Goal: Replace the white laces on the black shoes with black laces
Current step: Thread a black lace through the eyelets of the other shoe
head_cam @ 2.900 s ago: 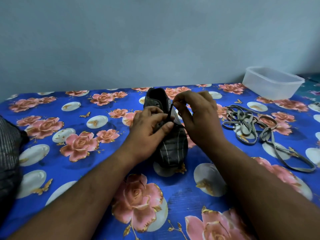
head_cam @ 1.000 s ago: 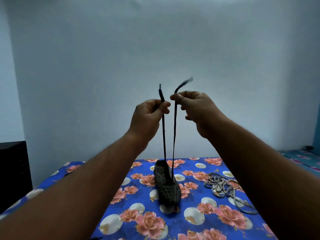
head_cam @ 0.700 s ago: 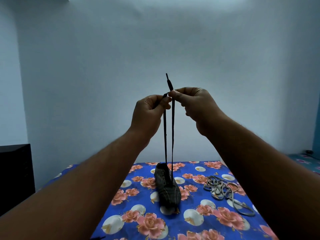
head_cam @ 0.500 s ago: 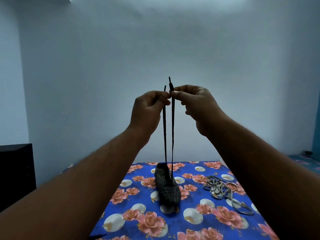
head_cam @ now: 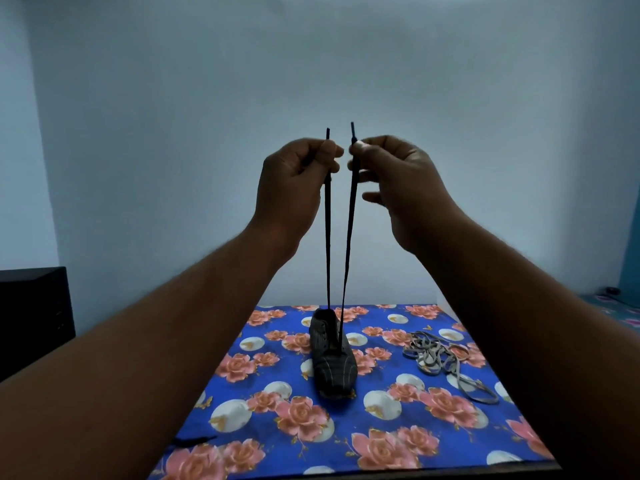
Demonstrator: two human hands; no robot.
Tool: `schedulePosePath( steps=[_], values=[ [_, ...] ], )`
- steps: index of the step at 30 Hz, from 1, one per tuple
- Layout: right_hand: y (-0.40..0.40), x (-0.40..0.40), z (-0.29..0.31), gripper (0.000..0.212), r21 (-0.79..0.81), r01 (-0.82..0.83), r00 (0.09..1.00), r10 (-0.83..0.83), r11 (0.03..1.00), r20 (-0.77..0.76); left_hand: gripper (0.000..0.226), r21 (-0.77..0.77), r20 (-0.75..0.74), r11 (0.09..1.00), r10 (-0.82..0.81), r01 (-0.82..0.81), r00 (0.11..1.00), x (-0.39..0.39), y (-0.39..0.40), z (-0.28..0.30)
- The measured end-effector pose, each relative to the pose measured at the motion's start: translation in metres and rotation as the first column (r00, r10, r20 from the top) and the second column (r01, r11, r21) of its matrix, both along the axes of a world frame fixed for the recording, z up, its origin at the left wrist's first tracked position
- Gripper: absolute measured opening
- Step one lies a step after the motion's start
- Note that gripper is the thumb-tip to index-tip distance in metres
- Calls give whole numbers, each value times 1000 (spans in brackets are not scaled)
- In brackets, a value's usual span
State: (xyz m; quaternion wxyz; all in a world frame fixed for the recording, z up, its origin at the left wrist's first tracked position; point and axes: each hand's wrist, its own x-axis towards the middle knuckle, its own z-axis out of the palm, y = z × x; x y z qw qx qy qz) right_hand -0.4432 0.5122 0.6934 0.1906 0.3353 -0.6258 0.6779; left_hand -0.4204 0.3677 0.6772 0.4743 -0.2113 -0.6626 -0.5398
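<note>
The left hand [head_cam: 294, 181] is pinching one end of the black lace [head_cam: 327, 237] between thumb and curled fingers, and the right hand [head_cam: 398, 178] is pinching the other end the same way, so each grip is clamped on lace with only a short tip poking above it. The two grips are hanging level with each other and just apart, not touching.

From each grip a strand is running straight down and slightly away from the person, taut, and the two strands are drawing together as they drop. Both are ending at the black shoe [head_cam: 332, 355], which is sitting far below and beyond the hands on the floral counter [head_cam: 263, 382], its long axis pointing away from the person, toe nearer. The strands appear to enter at eyelets close to the toe; the upper eyelets look unlaced.

To the right of the shoe, well apart from it, the removed pale laces [head_cam: 440, 355] are lying in a loose heap.

Judging by the matched tips, the ends are being evened, and both hands are about equally near the shoe for the next crossing.
</note>
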Motion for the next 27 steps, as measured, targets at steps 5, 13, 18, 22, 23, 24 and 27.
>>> schedulePosePath(
  steps=[5,13,18,22,23,24,27],
  values=[
    [8,-9,-7,7,-78,-95,991,102,992,88,22,100,99,986,-146,136,984,-2,-7,-15],
    [21,-66,-76,14,-7,35,978,-33,999,208,24,-146,562,989,63,24,825,-39,-46,-103],
    [30,-108,-145,11,228,148,956,-198,962,215,25,-656,735,709,519,261,437,-60,-77,-187],
    [27,-134,-197,9,392,143,949,-238,909,205,30,-717,686,545,662,434,303,-78,-87,-226],
    [25,-140,-208,10,433,130,948,-239,892,208,30,-754,648,520,689,402,325,-83,-88,-232],
    [22,-147,-220,10,486,117,947,-244,866,208,30,-776,627,520,698,358,346,-92,-89,-238],
    [13,-167,-251,13,631,98,953,-256,770,164,26,-774,624,596,664,212,412,-118,-88,-253]
  ],
)
